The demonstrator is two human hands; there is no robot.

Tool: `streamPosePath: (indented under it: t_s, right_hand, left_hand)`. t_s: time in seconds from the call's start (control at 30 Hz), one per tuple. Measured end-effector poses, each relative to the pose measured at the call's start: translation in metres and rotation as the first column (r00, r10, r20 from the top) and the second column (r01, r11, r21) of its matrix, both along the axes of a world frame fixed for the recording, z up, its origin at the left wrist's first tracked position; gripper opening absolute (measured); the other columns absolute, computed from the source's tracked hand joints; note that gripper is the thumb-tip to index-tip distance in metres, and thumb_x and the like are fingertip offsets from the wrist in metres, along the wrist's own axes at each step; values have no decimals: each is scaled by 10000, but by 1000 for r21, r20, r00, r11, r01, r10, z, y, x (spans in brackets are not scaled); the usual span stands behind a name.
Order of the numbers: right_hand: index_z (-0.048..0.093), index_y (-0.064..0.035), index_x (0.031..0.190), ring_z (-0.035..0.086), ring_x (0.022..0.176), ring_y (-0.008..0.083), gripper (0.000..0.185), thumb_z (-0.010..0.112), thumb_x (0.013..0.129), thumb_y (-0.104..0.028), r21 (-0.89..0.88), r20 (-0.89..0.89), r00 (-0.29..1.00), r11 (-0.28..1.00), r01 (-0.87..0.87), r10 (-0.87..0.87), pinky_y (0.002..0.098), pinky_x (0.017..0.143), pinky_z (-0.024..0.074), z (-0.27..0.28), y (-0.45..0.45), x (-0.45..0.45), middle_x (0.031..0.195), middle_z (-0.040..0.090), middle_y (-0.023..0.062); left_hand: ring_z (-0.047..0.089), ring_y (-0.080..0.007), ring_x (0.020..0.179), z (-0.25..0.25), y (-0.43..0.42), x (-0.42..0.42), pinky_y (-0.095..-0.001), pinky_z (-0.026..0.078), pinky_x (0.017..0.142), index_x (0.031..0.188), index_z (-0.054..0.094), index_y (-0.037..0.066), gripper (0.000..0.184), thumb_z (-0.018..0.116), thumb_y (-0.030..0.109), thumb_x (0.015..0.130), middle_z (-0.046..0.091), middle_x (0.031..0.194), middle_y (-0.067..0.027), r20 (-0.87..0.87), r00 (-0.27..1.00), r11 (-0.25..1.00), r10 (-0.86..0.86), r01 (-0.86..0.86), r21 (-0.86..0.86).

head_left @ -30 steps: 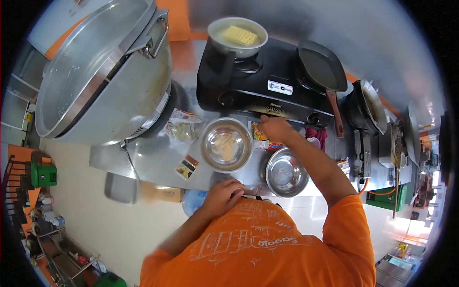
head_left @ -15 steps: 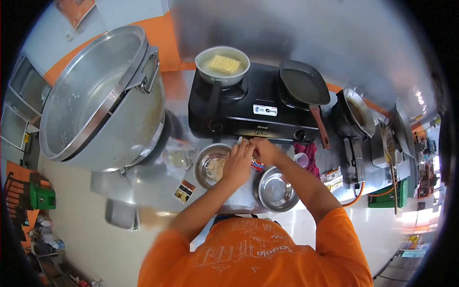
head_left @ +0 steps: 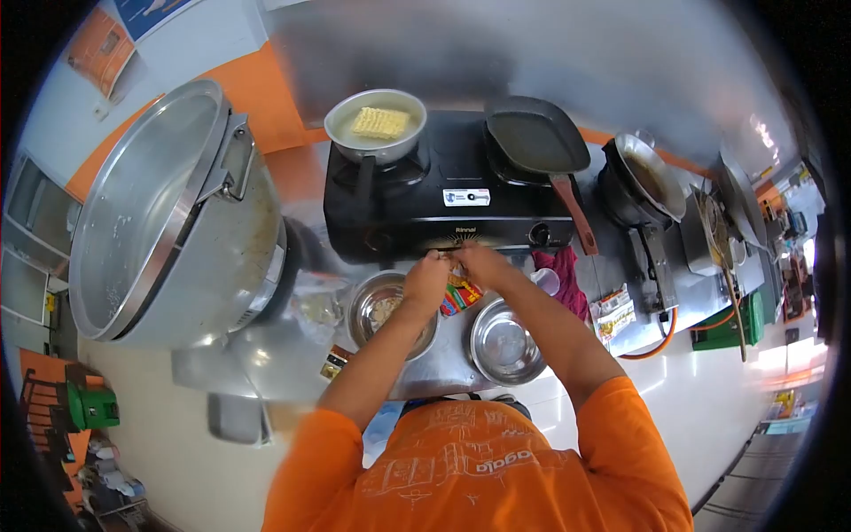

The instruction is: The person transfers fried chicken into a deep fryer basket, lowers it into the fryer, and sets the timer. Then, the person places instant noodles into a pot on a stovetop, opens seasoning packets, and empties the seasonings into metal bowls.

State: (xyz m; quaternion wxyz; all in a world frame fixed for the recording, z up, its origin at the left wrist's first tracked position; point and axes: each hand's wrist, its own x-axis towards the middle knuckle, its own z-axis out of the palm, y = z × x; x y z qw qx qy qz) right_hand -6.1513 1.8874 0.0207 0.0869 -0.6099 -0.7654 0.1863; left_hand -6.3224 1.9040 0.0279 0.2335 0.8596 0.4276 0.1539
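Observation:
My left hand (head_left: 427, 278) and my right hand (head_left: 480, 265) meet in front of the stove, fingers pinched together on something small and mostly hidden. Just below them lies a red, green and yellow packet (head_left: 460, 295). Under my left forearm is a steel bowl (head_left: 356, 330) with pale bits inside. Another steel bowl (head_left: 478, 348), with nothing visible in it, stands beneath my right forearm. On the stove's left burner, a saucepan (head_left: 331, 124) holds a block of dried noodles (head_left: 380, 123) in liquid.
A square grill pan (head_left: 537, 135) sits on the stove's (head_left: 399, 226) right burner. A huge pot (head_left: 232, 266) fills the left side. Nearby are a clear plastic bag (head_left: 317, 306), a dark sachet (head_left: 335, 362), a maroon cloth (head_left: 565, 277), a white packet (head_left: 612, 314) and a wok (head_left: 671, 202).
Both hands remain together, now with the fingertips nearer the stove's front edge. More of the colourful packet shows below them. The whole view has shifted slightly.

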Motion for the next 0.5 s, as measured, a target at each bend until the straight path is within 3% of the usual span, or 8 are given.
streamPosePath:
  t_s: [0.07, 0.13, 0.17, 0.23, 0.27, 0.3, 0.37, 0.5]
  right_hand:
    - [658, -75, 962, 617, 987, 377, 208, 639, 755, -61, -41, 67, 998, 999, 20, -18, 448, 844, 504, 8, 1, -3, 1008, 613, 179]
    - [691, -92, 1034, 652, 1011, 332, 237, 612, 811, -114, -119, 275, 962, 992, 32, 2, 439, 855, 538, 10, 4, -6, 1062, 653, 184]
    - [691, -92, 1034, 652, 1011, 332, 237, 612, 811, -114, -130, 271, 963, 991, 42, -5, 439, 855, 538, 7, 4, -7, 1062, 653, 184]
    - [696, -78, 948, 673, 915, 333, 185, 633, 774, -80, -42, 345, 938, 997, 59, -41, 413, 783, 554, 6, 5, -10, 949, 680, 153]
    - [706, -61, 951, 682, 925, 327, 185, 622, 793, -108, -34, 367, 930, 999, 15, -1, 418, 792, 560, 8, 3, -8, 961, 693, 159]
    - [706, -61, 951, 682, 925, 327, 185, 622, 793, -108, -35, 365, 931, 999, 18, -4, 418, 792, 560, 11, 3, -7, 961, 693, 159]
    - [715, -79, 973, 689, 942, 307, 194, 573, 844, -104, -109, 409, 900, 971, 213, -151, 406, 807, 564, 15, 5, -5, 997, 696, 157]
    - [706, -74, 1003, 678, 974, 293, 207, 583, 843, -119, -110, 419, 890, 963, 248, -182, 395, 806, 563, 19, 2, -2, 1005, 685, 152]
  left_hand:
    - [635, -382, 944, -4, 3, 0, -474, 521, 799, 895, 675, 26, 191, 511, 116, 858, 621, 977, -192, -72, 997, 998, -30, 34, 53]
    - [647, -370, 899, -12, 6, 1, -470, 523, 775, 765, 693, 29, 164, 556, 100, 819, 632, 924, -183, -143, 989, 985, -40, 63, 161]
    - [647, -370, 899, -16, 7, -1, -470, 523, 775, 765, 693, 29, 164, 556, 100, 819, 632, 924, -183, -147, 988, 986, -52, 75, 149]
    - [653, -358, 856, -17, 8, -5, -470, 520, 762, 741, 693, 40, 117, 593, 87, 781, 633, 893, -184, -96, 991, 975, -96, 113, 192]
    - [650, -342, 862, -16, 8, -6, -455, 514, 763, 733, 698, 52, 88, 620, 87, 754, 635, 880, -175, -186, 979, 959, -88, 134, 250]
    - [650, -342, 862, -13, 9, -9, -455, 514, 763, 733, 698, 52, 88, 620, 87, 754, 635, 880, -175, -188, 978, 959, -93, 138, 248]
    - [646, -332, 881, -7, 12, -16, -444, 510, 753, 733, 701, 58, 88, 622, 93, 744, 638, 868, -161, -220, 971, 964, -89, 139, 226]
    - [642, -319, 911, 5, 21, -20, -442, 507, 750, 736, 700, 62, 86, 617, 85, 742, 640, 884, -147, -246, 966, 979, -82, 125, 164]
